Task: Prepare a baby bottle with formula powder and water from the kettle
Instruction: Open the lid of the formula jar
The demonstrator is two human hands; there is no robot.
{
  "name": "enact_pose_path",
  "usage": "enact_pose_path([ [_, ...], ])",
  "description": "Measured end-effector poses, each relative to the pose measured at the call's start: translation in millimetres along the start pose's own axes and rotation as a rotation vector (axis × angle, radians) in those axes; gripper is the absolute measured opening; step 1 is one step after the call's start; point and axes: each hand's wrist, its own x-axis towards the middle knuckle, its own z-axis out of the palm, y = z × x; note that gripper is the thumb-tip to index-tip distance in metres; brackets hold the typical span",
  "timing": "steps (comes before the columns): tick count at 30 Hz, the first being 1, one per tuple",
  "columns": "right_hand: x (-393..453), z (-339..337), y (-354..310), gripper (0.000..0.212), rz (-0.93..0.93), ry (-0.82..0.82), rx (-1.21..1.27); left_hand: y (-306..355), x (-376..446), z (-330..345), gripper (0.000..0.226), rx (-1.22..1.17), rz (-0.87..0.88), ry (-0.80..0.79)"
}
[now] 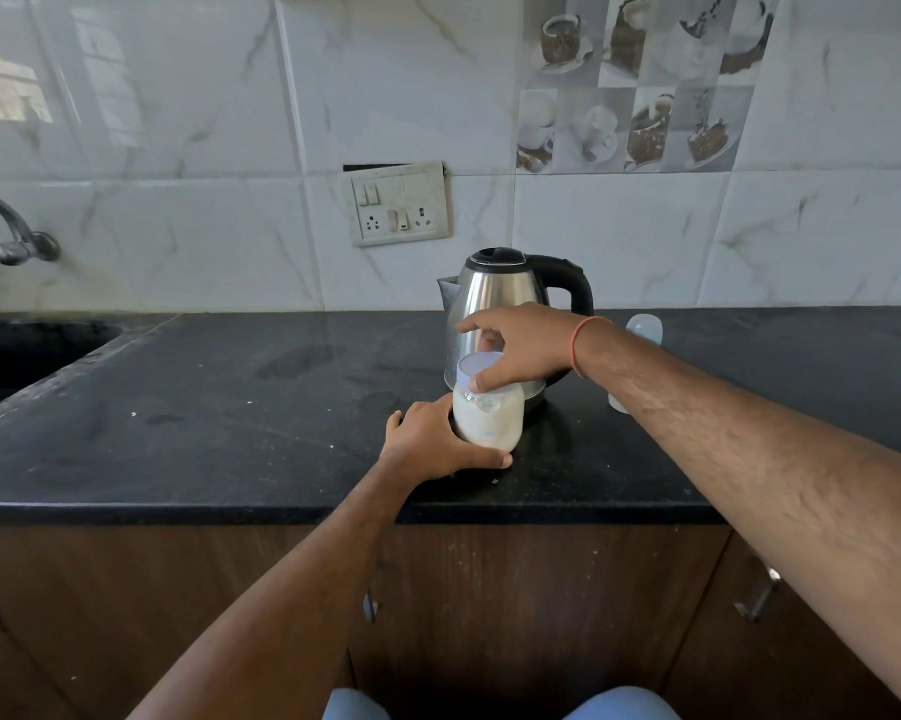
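The baby bottle stands on the counter, gripped at its base by the left hand, with the right hand on its top. The kettle is placed directly behind both hands. A cap is seen behind the right wrist. The sink is set far left of the left hand.

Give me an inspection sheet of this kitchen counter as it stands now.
Surface: black stone counter, smudged, a few pale specks.
Job's things: baby bottle upright, milky liquid inside; steel kettle behind it, lid shut.
Clutter: clear cap behind the right forearm.
Hands: left hand grips the bottle's body; right hand holds the bottle's top.
Cables: nothing seen.
Surroundings: switch plate, tap, sink, tiled wall.
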Motion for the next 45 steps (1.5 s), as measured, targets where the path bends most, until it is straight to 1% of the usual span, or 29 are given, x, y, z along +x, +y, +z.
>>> enact_pose_path([
  [3, -0.6, -6.0, -0.5, 0.1, -0.03, -0.041, 0.075, 0.2, -0.6, -0.9, 0.102, 0.005, 0.005, -0.008],
  [5, -0.3, -6.0, -1.7, 0.104, -0.02, -0.017, 0.066, 0.1, -0.8, -1.4, 0.102, 0.009, 0.008, -0.007],
  [7, 0.9, -3.4, -1.2, 0.104, 0.015, 0.012, -0.001, 0.2, -1.2, -1.2, 0.103, 0.011, 0.013, -0.005],
  [9, 2.0, -0.9, 1.2, 0.1, 0.027, 0.006, -0.043, 0.2, -1.4, -0.8, 0.103, 0.011, 0.024, -0.002],
  [11, 0.8, -2.0, 2.3, 0.099, 0.004, -0.024, 0.017, -0.2, -1.2, 0.0, 0.101, 0.012, 0.027, 0.005],
  [13, -1.4, -6.0, 3.1, 0.103, -0.021, -0.05, 0.079, -0.3, -1.0, 0.2, 0.1, 0.013, 0.025, 0.008],
  [16, -1.7, -5.1, 1.7, 0.106, 0.0, -0.003, 0.061, 0.3, -0.8, -0.7, 0.103, 0.015, 0.017, -0.009],
  [19, -0.1, 0.1, 0.4, 0.1, 0.026, 0.024, -0.025, 0.9, -1.9, -1.4, 0.103, 0.01, 0.019, -0.008],
  [21, -1.6, -0.4, -1.4, 0.093, 0.0, 0.0, -0.004, 1.1, -2.2, -0.7, 0.101, 0.012, 0.024, 0.001],
  [24, -2.8, -6.7, -3.1, 0.098, -0.031, -0.027, 0.056, 0.9, -2.3, -0.4, 0.104, 0.016, 0.023, -0.001],
  [27, -1.7, -3.4, -4.7, 0.099, 0.0, 0.007, 0.013, 0.3, -1.8, -0.5, 0.104, 0.015, 0.022, -0.005],
  [29, -1.0, 1.1, -4.2, 0.096, 0.015, 0.026, -0.033, 0.5, -2.0, -0.5, 0.103, 0.014, 0.026, 0.004],
  [31, -0.8, 2.1, -3.1, 0.092, 0.004, 0.003, -0.001, 0.7, -1.9, -0.2, 0.101, 0.013, 0.028, 0.013],
  [34, -2.6, -3.2, -2.6, 0.097, -0.017, -0.047, 0.065, 0.5, -2.7, -0.4, 0.101, 0.012, 0.028, 0.008],
  [39, -0.9, -1.8, -3.3, 0.099, 0.026, 0.051, -0.023, 1.7, -3.1, -1.6, 0.103, 0.015, 0.026, 0.0],
  [41, 0.6, 0.1, -2.6, 0.097, 0.04, 0.03, -0.044, 1.6, -2.8, -1.5, 0.103, 0.014, 0.025, 0.0],
  [43, -0.8, -1.7, -2.6, 0.092, 0.017, -0.003, 0.0, 0.9, -2.2, -0.2, 0.102, 0.01, 0.029, 0.007],
  [45, -3.8, -5.7, -4.6, 0.094, -0.011, -0.018, 0.036, 0.1, -1.7, -0.1, 0.103, 0.009, 0.026, 0.011],
])
